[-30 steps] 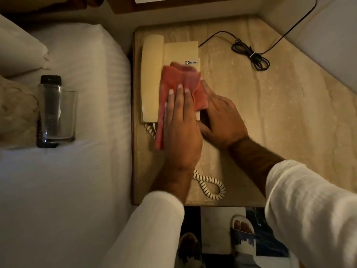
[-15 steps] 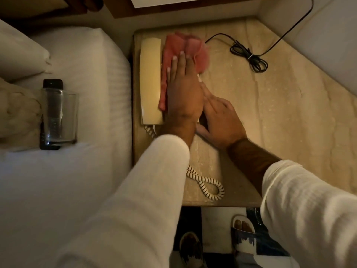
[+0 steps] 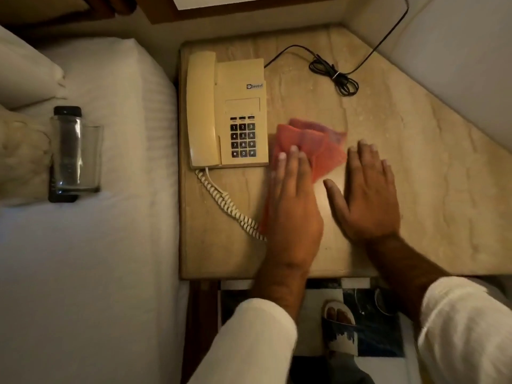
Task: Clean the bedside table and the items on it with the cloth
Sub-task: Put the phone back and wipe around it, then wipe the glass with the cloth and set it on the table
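The beige stone bedside table carries a cream corded telephone at its left side, handset on the cradle and keypad showing. A red cloth lies on the tabletop just right of the phone. My left hand presses flat on the cloth, fingers extended, and covers its near part. To the right of the cloth, my right hand rests flat on the bare stone with fingers spread and holds nothing.
The coiled phone cord trails toward the table's front edge. A bundled black cable lies at the back. On the white bed to the left stand a glass and a dark remote. Below, a sandalled foot shows.
My left hand slid the cloth off the telephone's top, down and right onto the tabletop. My right hand left the phone's side and now lies flat on the table.
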`<state>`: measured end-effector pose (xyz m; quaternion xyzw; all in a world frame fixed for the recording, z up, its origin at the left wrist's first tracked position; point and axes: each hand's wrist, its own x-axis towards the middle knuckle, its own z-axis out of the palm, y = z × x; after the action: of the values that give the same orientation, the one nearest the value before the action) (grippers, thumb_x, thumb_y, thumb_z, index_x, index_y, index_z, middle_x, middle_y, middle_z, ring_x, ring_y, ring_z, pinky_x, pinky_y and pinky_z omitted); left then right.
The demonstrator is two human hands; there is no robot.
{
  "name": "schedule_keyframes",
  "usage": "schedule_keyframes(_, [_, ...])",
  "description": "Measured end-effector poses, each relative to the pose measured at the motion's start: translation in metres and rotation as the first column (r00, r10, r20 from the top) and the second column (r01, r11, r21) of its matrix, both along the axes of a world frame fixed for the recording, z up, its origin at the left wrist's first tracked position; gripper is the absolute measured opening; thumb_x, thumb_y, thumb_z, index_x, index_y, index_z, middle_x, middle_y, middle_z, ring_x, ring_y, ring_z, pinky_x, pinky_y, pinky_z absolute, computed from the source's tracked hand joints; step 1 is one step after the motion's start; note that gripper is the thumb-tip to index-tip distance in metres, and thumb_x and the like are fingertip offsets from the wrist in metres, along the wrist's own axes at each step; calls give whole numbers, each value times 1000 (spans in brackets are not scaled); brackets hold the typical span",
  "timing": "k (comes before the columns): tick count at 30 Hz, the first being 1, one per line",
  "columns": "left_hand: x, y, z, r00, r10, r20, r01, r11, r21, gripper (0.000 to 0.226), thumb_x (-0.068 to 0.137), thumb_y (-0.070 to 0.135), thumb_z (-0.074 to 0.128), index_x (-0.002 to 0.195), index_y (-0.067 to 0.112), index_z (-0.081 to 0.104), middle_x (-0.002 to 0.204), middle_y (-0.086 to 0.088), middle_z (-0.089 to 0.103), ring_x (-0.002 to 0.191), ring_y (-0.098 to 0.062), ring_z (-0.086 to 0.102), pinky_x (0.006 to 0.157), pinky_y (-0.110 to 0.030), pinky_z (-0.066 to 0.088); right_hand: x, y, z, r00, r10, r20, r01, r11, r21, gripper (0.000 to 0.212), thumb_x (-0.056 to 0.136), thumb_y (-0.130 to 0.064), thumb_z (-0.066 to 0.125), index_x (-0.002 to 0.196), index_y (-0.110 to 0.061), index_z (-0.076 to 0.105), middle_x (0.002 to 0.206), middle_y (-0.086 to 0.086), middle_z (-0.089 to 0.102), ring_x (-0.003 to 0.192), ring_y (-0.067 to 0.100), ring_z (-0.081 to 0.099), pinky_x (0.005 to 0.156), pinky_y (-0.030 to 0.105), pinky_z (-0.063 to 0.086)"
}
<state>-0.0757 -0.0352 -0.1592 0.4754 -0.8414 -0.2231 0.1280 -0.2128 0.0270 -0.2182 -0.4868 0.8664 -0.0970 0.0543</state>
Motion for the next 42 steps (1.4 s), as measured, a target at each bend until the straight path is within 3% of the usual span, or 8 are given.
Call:
schedule_keyframes(6, [-7, 26, -22, 922, -226, 314, 195, 973, 128, 70, 110, 29, 34, 169, 8, 1, 177, -12, -9, 165, -29, -9, 134, -45, -7, -2, -1, -1, 999, -44, -9, 44, 999, 18, 70, 108, -45, 29, 166, -8, 22, 176, 13, 19, 164, 29, 15, 133, 52, 14])
schedule_keyframes(11, [45, -41, 37, 983, 109, -146, -135, 974, -184, 52, 105, 33, 57, 148, 3, 56, 158, -21, 50, 150, -39, 43, 123, -56, 36, 0, -3, -1, 999, -47, 11, 47, 999, -2, 69, 108, -44, 28, 166, -7, 23, 176, 14, 18, 164, 29, 14, 133, 52, 12])
schedule_keyframes(16, [159, -156, 76, 782, 578, 232, -447, 780, -437, 67, 102, 38, 57, 159, 9, 38, 169, -20, 29, 158, -39, 26, 129, -52, 26, 3, -3, 3, 998, -48, 31, 48, 999, -3, 71, 109, -47, 27, 166, -6, 21, 176, 15, 18, 165, 29, 12, 133, 52, 11])
schedule_keyframes(28, [193, -204, 56, 660, 663, 355, -608, 748, -266, 90, 98, 29, 70, 167, 9, 16, 160, -25, 37, 145, -47, 41, 117, -58, 42, -2, -1, 9, 966, -34, 257, 77, 984, -161, 65, 103, -30, 42, 162, -2, 35, 171, 16, 32, 162, 31, 23, 134, 50, 12])
schedule_keyframes(32, [165, -170, 79, 828, 542, 141, -536, 840, -79, 85, 93, 33, 76, 162, 10, 31, 153, -18, 49, 139, -37, 51, 109, -39, 53, 1, 1, 43, 778, -151, 610, 411, 856, -312, 65, 90, 1, 52, 155, 2, 44, 161, 18, 46, 152, 33, 41, 129, 45, 31])
schedule_keyframes(35, [117, -113, 97, 906, 421, -47, -412, 901, 133, 75, 90, 31, 82, 155, 20, 45, 140, 0, 57, 117, -18, 60, 56, 0, 48, 22, -3, 76, 681, -40, 731, 495, 760, -421, 42, 93, 3, 54, 133, -1, 66, 131, 10, 69, 126, 23, 64, 111, 47, 52])
schedule_keyframes(39, [46, -32, 102, 955, 217, -201, -153, 944, 291, 72, 93, 40, 77, 156, 30, 45, 141, 4, 60, 116, -8, 63, 83, -25, 61, 72, -13, 115, -119, 213, 970, 606, 789, -99, 44, 102, -47, 55, 132, -18, 69, 127, 10, 76, 114, 25, 75, 97, 41, 62])
schedule_keyframes(42, [9, 5, 91, 959, 146, -242, -65, 947, 313, 55, 108, 52, 43, 152, 21, 54, 153, -2, 57, 135, -12, 55, 109, -34, 51, 65, -2, 111, -331, 215, 919, 610, 792, 34, 53, 105, -52, 51, 138, -15, 68, 128, 13, 72, 116, 36, 64, 101, 49, 47])
